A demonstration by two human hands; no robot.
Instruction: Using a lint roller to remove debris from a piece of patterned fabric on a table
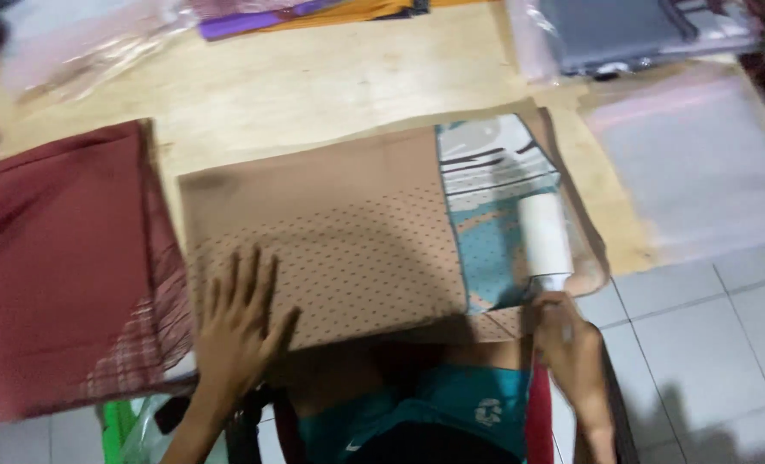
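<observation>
Folded brown dotted cloth (339, 241) flat on wooden bench (314, 86): soft, light, prone to sliding. Left hand (238, 331) spread open, pressing near edge. Right hand (572, 339) closed round white lint roller (544, 236), best gripped by handle.

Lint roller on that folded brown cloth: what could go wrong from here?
1. The lint roller sits on the teal patterned end, close to the right edge of the brown cloth; a long stroke could run off onto the wooden board.
2. Only the left hand pins the cloth, at the near left. The sticky roll might lift or wrinkle the unpinned right side.
3. The right hand holds just the handle end, so the roller could tilt.
</observation>
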